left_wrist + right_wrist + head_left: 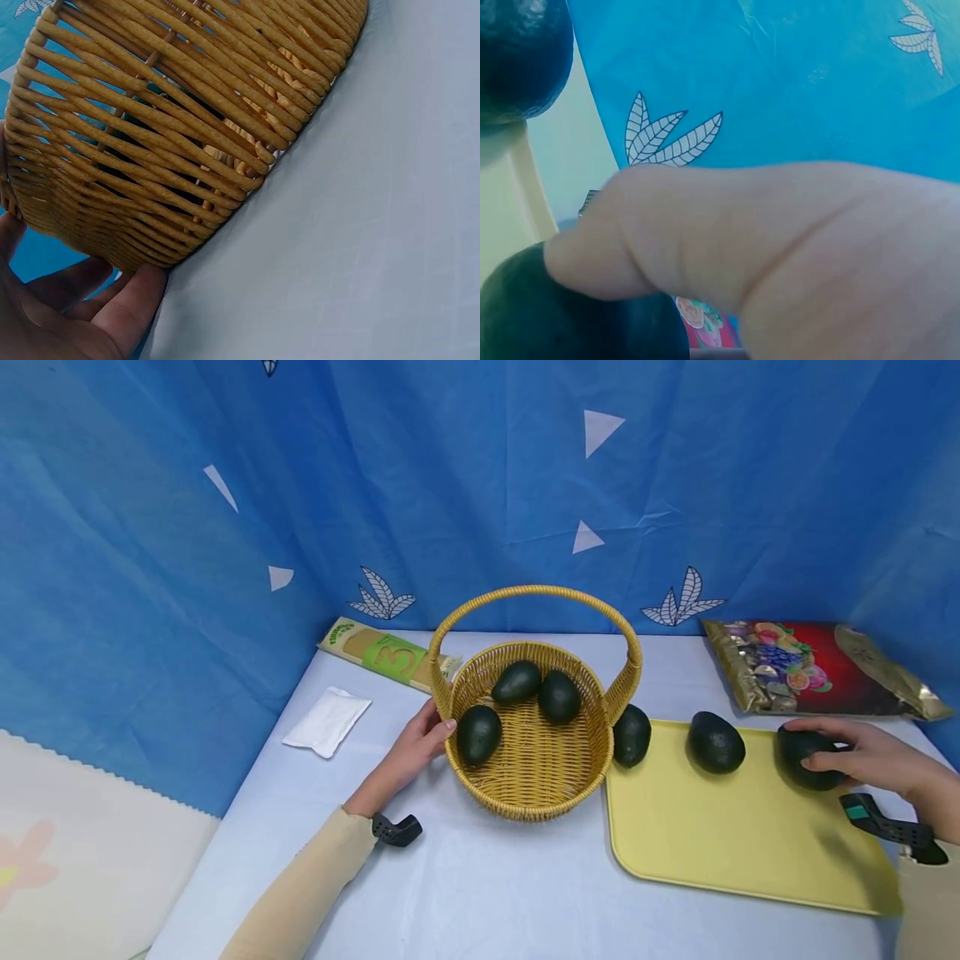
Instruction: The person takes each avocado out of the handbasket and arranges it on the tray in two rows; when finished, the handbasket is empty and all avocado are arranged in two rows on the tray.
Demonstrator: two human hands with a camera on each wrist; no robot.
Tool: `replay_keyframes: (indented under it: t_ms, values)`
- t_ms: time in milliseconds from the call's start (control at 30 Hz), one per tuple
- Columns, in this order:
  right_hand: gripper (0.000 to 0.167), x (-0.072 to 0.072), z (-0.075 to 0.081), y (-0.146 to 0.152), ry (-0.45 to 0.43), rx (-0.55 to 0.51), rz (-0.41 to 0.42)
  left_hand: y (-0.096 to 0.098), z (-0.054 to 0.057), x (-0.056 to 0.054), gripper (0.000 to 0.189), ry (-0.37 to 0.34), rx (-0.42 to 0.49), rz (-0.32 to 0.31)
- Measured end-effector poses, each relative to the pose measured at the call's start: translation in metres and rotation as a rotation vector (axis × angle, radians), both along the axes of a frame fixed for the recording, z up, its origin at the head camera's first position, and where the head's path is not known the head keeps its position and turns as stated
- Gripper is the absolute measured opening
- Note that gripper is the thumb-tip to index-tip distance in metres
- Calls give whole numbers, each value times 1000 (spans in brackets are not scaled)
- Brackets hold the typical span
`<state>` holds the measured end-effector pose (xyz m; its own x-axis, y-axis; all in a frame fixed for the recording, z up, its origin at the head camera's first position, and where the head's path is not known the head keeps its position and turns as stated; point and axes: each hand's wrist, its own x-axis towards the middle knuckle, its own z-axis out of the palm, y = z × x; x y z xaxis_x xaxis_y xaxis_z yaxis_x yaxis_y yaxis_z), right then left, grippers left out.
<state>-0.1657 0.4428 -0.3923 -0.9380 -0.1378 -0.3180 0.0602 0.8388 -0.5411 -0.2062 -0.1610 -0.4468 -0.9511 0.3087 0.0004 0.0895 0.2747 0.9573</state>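
My left hand (412,750) grips the left side of a wicker basket (534,810), thumb at its rim and fingers against the outer wall, which also shows in the left wrist view. Inside lie three dark green avocados: one avocado (479,736) at the left, two touching at the back. My right hand (877,758) holds another avocado (801,758) over the far right part of a yellow tray (720,852); in the right wrist view the thumb presses on it. Two avocados remain at the tray's far side, a middle avocado (716,743) and a left avocado (632,737) beside the basket.
A red and gold bag (840,670) lies behind the tray. Left of the basket are a green and tan packet (386,653) and a small white pouch (327,721). The basket's tall handle (534,591) arches above it. A blue curtain (480,485) hangs behind the table.
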Motion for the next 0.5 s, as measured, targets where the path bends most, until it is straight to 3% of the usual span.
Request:
replay_keyframes:
  t_ms: [200,500]
  values:
    - [58,1,1,0,46,30,-4,-1,1,-2,68,2,-6,5]
    - [59,3,3,4,35,82,-33,-1,1,-1,68,-13,-10,4]
